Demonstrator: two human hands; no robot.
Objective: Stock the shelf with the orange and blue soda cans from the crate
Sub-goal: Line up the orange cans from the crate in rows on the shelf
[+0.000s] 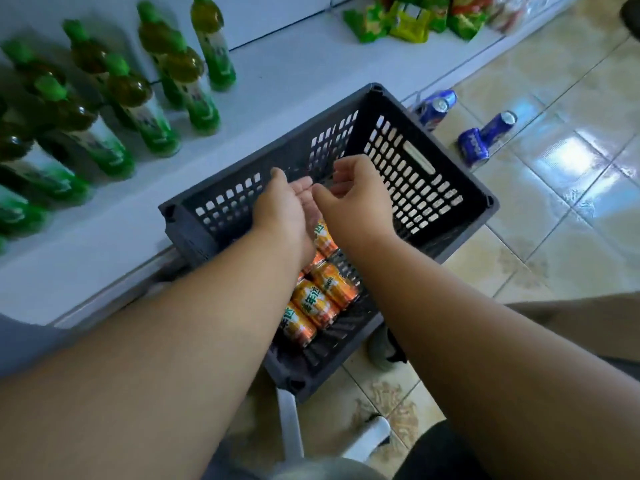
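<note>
Along the left end of the white shelf (277,81) stand green-capped bottles (131,98) in loose rows, reaching back toward the shelf's rear wall. Farther right, at the shelf's back right corner, lies a heap of green and yellow snack bags (415,19).

The dark grey crate (415,161) sits against the shelf's front edge, tilted, its far corner resting over that edge and its slotted walls open to view. Inside it, toward the near left wall, orange soda cans (318,299) lie on their sides in a row, touching one another.

Both hands hover inside the crate above the cans. The left hand (287,206) is palm turned inward, its fingers straight and held together, holding nothing. Just beside it, nearly touching, the right hand (356,188) has its fingers loosely curled and slightly apart, also holding nothing.

To the right of the crate, on the tiled floor (554,220), lie blue soda cans (485,136): one close to the shelf's front edge beside the crate's far corner, two more just beyond it, touching each other.
</note>
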